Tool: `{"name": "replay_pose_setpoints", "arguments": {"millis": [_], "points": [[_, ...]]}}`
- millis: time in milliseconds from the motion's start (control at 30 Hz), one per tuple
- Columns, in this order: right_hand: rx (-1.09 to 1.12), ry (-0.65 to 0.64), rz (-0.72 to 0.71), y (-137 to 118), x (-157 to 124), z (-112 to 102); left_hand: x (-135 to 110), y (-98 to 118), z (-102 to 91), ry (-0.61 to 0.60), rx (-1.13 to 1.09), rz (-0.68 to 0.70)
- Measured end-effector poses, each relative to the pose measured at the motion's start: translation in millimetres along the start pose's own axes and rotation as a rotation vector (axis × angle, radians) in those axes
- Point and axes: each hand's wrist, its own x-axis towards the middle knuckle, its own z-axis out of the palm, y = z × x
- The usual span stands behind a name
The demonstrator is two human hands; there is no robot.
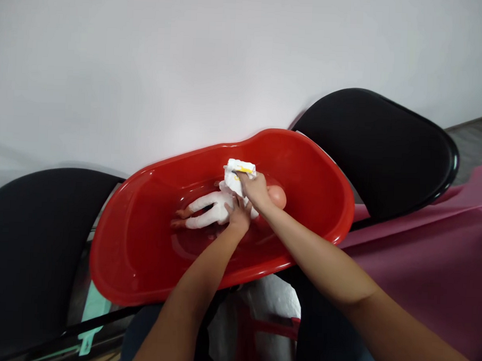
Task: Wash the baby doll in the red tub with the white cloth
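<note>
Two black chairs, one far out to the left of the hands (26, 245) and one beyond them to the right (378, 149), carry a red tub (140, 282) between them, and a pink cloth (433, 263) spreads to the right of the right forearm. Both hands reach into the tub's hollow. There a doll (208, 208) in white lies on its back on the glossy floor, legs stretching away to the left of the hands and bare head just to the right of them. The left hand (238, 215) is clasped on the doll's torso, fingers curled over the white fabric. The right hand (256, 191) sits just beyond it, touching it, and is clenched on a bunched white cloth (235, 175) with a yellow mark, lifted a little above the doll's chest. The work looks like handling that cloth at the doll's upper body while the other hand steadies it. To do it well, the left hand should press lightly and low on the torso so the doll cannot slide on the slick floor. The right should move the cloth in short passes without dragging the head sideways. Whether there is water under the doll cannot be told.
</note>
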Motion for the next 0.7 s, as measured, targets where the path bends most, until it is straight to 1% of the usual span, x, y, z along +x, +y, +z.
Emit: {"name": "replay_pose_setpoints", "arguments": {"millis": [67, 100, 133, 200, 233, 300, 367, 433, 500, 533, 567, 600, 633, 667, 700], "points": [[-0.032, -0.012, 0.006, -1, 0, 1, 3, -4, 2.9, 0.024, -0.062, 0.020], [-0.046, -0.024, 0.004, -1, -1, 1, -1, -10, 3.4, 0.046, -0.100, 0.065], [-0.060, -0.044, -0.001, -1, -1, 1, -7, -17, 2.9, 0.074, -0.143, 0.136], [-0.083, -0.078, -0.012, 1, -1, 1, -27, -40, -1.7, 0.125, -0.185, 0.307], [-0.094, -0.090, -0.019, 2, -1, 1, -40, -53, -5.5, 0.111, -0.168, 0.368], [-0.112, -0.117, -0.034, 6, -1, 1, -67, -82, -14.3, 0.002, -0.094, 0.409], [-0.111, -0.140, -0.039, 9, 0, 2, -89, -107, -21.1, -0.135, -0.071, 0.358], [-0.102, -0.168, -0.034, 12, 0, 2, -101, -124, -22.3, -0.246, -0.096, 0.217], [-0.104, -0.199, -0.031, 13, -1, 3, -103, -133, -17.7, -0.335, -0.134, 0.069], [-0.110, -0.215, -0.033, 13, -2, 3, -101, -134, -14.1, -0.373, -0.151, 0.025], [-0.119, -0.229, -0.037, 12, -4, 3, -98, -133, -10.1, -0.406, -0.172, 0.011], [-0.131, -0.242, -0.041, 11, -5, 3, -94, -132, -6.2, -0.425, -0.214, 0.017], [-0.144, -0.249, -0.046, 11, -7, 3, -90, -129, -2.8, -0.415, -0.311, 0.015], [-0.156, -0.258, -0.050, 10, -8, 4, -86, -126, -0.2, -0.377, -0.451, -0.004], [-0.167, -0.272, -0.053, 10, -8, 4, -84, -124, 1.3, -0.313, -0.620, -0.044]]}}
